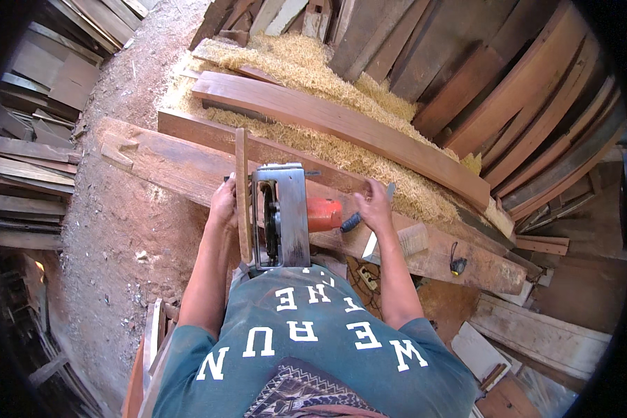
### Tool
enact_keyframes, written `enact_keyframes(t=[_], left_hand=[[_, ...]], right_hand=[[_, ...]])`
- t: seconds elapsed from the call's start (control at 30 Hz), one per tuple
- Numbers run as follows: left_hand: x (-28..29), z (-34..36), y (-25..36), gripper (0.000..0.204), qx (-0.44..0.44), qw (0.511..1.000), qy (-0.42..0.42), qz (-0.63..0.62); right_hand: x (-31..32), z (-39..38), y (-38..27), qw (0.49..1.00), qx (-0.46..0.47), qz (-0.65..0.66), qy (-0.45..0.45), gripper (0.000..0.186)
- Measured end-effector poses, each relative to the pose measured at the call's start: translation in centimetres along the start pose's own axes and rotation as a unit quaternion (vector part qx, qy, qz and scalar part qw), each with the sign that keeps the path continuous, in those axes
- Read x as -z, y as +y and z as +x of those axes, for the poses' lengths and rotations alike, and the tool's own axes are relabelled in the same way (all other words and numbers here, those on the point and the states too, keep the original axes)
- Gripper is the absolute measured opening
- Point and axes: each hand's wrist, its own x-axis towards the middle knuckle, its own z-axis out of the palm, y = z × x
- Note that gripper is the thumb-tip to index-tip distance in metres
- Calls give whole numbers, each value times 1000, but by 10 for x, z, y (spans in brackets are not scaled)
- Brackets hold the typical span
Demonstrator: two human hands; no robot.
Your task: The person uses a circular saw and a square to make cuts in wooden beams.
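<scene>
A circular saw (292, 216) with a red motor housing (322, 213) rests tipped with its metal base upright, close to my body. A narrow wooden strip (242, 194) runs along its left side. My left hand (222, 203) is closed just left of the strip, around something dark I cannot make out. My right hand (373, 207) has curled fingers to the right of the saw, near its black handle (351, 223); what they hold is hidden. Under the saw lies a long plank (153, 160), with a pale square-edged piece (404, 240) and a black tape measure (458, 262) on the right.
Beyond the plank are more boards (334, 129) on yellow wood shavings (279, 54). Stacked timber leans at the upper right (512, 83) and lies along the left (24, 167) beside a dusty path (108, 90). Loose offcuts (529, 327) and cords (364, 282) are low on the right.
</scene>
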Motion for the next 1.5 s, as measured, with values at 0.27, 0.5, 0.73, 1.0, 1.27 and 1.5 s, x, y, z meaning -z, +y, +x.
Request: enact_keyframes(t=[0.27,0.5,0.73,1.0,1.27,1.5], left_hand=[[10,8,-7,40,-36,995,45,76],[-8,-7,1,38,-6,999,53,2],[-6,-1,-1,38,-9,999,36,-13],[-1,3,-7,38,-9,999,42,-6],[-13,-4,-1,39,-29,998,44,36],[-6,7,-7,34,-30,997,48,58]], right_hand=[[-30,74,-114,924,322,-74,-192,40],[-52,82,-83,914,91,211,-335,41],[-105,89,-31,651,-103,586,-471,43],[-128,90,-28,557,-151,645,-502,56],[-109,82,-29,560,-116,649,-502,50],[-118,89,-28,539,-163,605,-563,49]])
